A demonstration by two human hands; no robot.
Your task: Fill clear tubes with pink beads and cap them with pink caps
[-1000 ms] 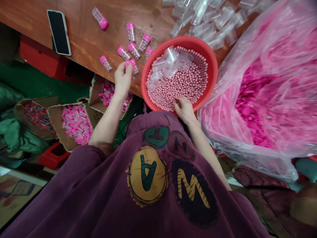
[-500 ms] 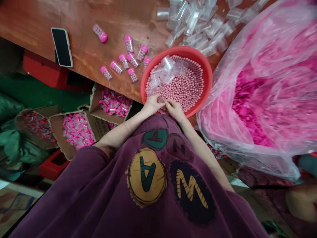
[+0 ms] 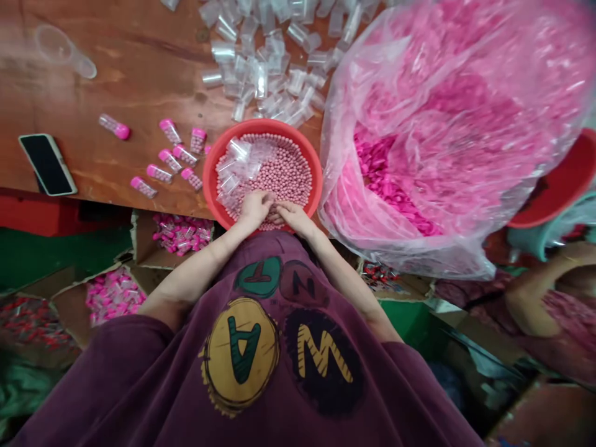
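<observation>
Our left hand [image 3: 254, 210] and right hand [image 3: 295, 217] curl close together over tiny round pink beads [image 3: 291, 177] in a round red plastic bowl [image 3: 317, 171]; can't tell what, if anything, they pinch. Clear cylindrical plastic tubes [image 3: 239, 149] there: prob. light, stiff, slippery; we'd grip mid-wall.
</observation>
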